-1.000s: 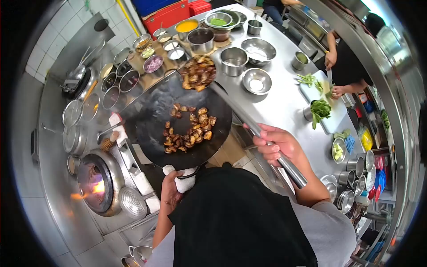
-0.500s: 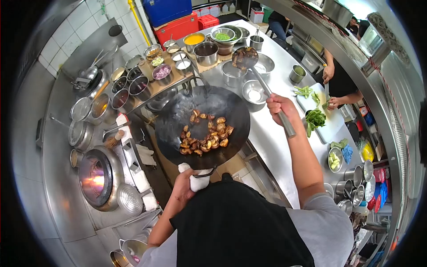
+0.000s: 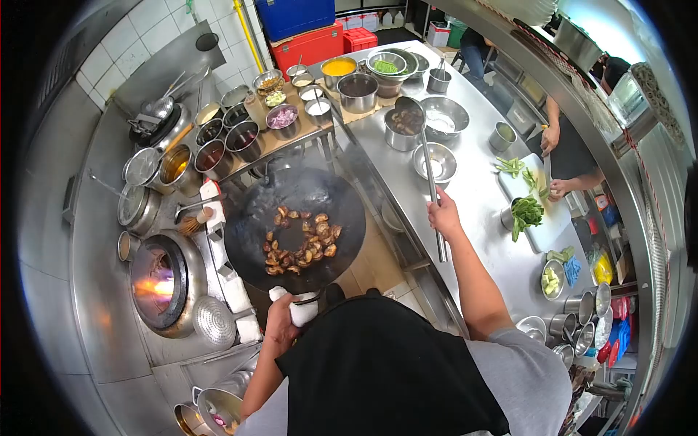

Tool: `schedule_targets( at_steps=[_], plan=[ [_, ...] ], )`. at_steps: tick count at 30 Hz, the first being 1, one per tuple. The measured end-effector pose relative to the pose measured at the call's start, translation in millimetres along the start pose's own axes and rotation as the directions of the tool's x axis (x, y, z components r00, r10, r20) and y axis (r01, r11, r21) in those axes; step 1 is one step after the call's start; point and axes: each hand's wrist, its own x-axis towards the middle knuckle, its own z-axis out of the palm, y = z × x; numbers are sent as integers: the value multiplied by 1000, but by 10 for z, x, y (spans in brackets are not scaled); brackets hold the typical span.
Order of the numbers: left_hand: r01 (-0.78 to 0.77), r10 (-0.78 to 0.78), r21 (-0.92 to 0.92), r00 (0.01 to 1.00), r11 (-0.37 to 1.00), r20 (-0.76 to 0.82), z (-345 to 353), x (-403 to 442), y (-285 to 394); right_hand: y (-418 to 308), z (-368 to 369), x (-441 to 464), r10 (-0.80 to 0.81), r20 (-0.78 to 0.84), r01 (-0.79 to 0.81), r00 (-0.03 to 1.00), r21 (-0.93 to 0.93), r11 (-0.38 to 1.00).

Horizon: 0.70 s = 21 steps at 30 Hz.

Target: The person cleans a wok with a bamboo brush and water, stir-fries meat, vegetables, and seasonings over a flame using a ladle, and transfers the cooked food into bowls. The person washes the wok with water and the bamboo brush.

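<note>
My left hand (image 3: 282, 320) is closed round a white cloth (image 3: 302, 312) at the near handle of a black wok (image 3: 338, 218). Browned mushroom-like pieces (image 3: 309, 247) lie in the wok's middle. My right hand (image 3: 442, 212) grips the long metal handle of a ladle (image 3: 432, 171). The ladle's bowl holds more dark brown pieces (image 3: 407, 120) and is over a deep steel pot (image 3: 402, 138) on the steel table (image 3: 472, 269). A steel bowl (image 3: 436, 163) stands beside that pot.
A burner (image 3: 156, 287) burns with an open flame at the left, a perforated skimmer (image 3: 214, 322) beside it. Pots of ingredients (image 3: 283, 120) line the far edge. At the right, a co-worker's hands (image 3: 556, 163) hold a knife over a white board (image 3: 547, 229) with greens (image 3: 527, 214).
The ladle has swung from over the wok to the pot on the table, and my right arm has stretched forward. The wok shifted right, then back left in view.
</note>
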Motion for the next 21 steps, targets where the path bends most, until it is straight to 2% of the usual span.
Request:
schedule_targets(
  at_steps=[1,2,3,7,9,10,12,14,16,18,19,20,21],
  plan=[
    [0,0,0,1000,1000,2,-66,56,-9,153,-40,91,-1,-1,1,1000,-1,1000],
    [-9,10,-28,1000,1000,4,-166,146,-38,381,-99,237,-229,-77,197,970,-297,934],
    [-19,20,-56,1000,998,6,-159,163,-24,332,-71,230,-457,-78,334,886,-575,747],
    [-23,23,-56,1000,998,-9,-209,221,3,62,-44,-21,-416,-108,274,903,-600,752],
    [19,-20,-66,1000,998,-17,-304,333,-11,-99,-1,-194,-585,-69,441,808,-587,679],
    [21,-23,-70,1000,997,-18,-280,311,7,-196,18,-358,-584,-65,441,809,-589,677],
    [-18,18,-22,1000,1000,14,-170,243,83,-404,42,-808,-309,76,318,948,-184,930],
    [0,2,-40,999,999,54,-166,236,124,-571,72,-1241,-129,329,131,935,16,991],
    [21,-15,-56,995,998,96,-143,197,215,-462,85,-1459,50,528,-26,848,-53,998],
    [213,-168,-222,964,951,204,-103,165,400,-359,161,-1628,160,676,-183,719,-39,982],
    [145,-103,-243,979,959,178,31,217,421,-269,226,-1638,177,746,-258,642,-8,966],
    [73,-34,-265,988,961,149,161,315,430,-196,292,-1609,184,752,-261,633,-16,965],
    [107,-38,-239,960,965,276,-61,797,439,-164,410,-1584,124,740,-105,661,-73,992]
  ],
)
